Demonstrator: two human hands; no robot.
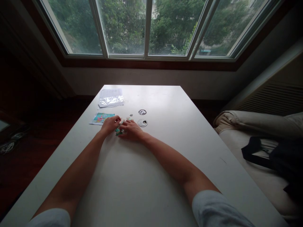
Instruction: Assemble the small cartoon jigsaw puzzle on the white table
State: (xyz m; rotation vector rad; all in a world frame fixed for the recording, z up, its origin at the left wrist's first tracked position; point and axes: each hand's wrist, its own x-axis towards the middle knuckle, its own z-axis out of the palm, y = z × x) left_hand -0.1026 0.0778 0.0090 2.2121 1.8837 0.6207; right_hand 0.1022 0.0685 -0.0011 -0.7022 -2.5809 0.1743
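Over a cluster of small coloured jigsaw pieces (119,132) on the white table, my two hands are close together. My left hand (110,124) lies at the cluster's left side, its fingers curled inward and the fingertips near the pieces. From the right, my right hand (130,129) reaches over the cluster with bent fingers, covering part of it. What either hand pinches is hidden or too small to make out. Just beyond the fingers, more pieces are scattered, and one loose grey piece (131,115) lies apart from them.
Left of my hands is a colourful picture packet (102,118). Behind it, a clear plastic bag lies with paper (111,97). Two round discs (142,123) with dark-and-white designs lie right of the pieces. The white table (161,183) stands before a window; a pale sofa (236,148) is on the right.
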